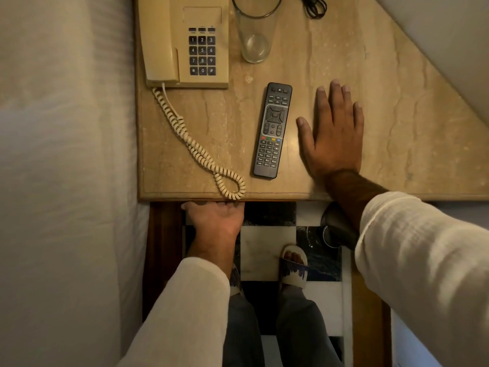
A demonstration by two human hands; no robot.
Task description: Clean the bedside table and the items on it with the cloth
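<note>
The beige marble bedside table (397,144) carries a cream telephone (185,41) at the back left, with its coiled cord (195,149) trailing to the front edge. An empty drinking glass (254,35) stands beside the phone. A black remote (272,131) lies in the middle. My right hand (333,133) rests flat on the tabletop just right of the remote, fingers spread, holding nothing. My left hand (217,218) is below the table's front edge with its fingers tucked under it and hidden. No cloth is in view.
A bed with white bedding (66,154) runs along the table's left side. A black cable (315,6) lies at the back of the table. Below are a black-and-white tiled floor (267,250), my slippered foot (293,266) and a dark round object (336,226).
</note>
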